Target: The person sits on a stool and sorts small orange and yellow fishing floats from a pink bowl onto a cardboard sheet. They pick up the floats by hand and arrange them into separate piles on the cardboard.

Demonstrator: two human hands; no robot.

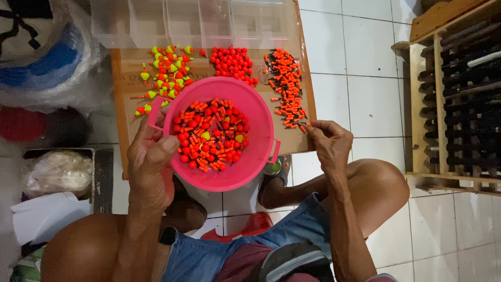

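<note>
From the head camera we look down on a pink bowl [222, 177] tilted over a sheet of cardboard [125, 78] on the tiled floor [365, 68]. Our left hand [151, 156] grips the bowl's left rim, thumb curled over the edge and fingers hidden behind the wall. Inside the bowl lies a mix of red balls, orange sticks and a few yellow floats [211, 133].

Our right hand [329, 141] sits just right of the bowl, fingertips pressed together, pinching one small orange stick [304, 127] at the cardboard's edge.

On the cardboard, beyond the bowl, we see three sorted heaps: yellow-and-orange floats [167, 70] on the left, red balls [232, 62] in the middle, orange-and-black sticks [286, 86] on the right. A clear compartment box [198, 21] stands behind them. A wooden rack [454, 99] stands at far right.
</note>
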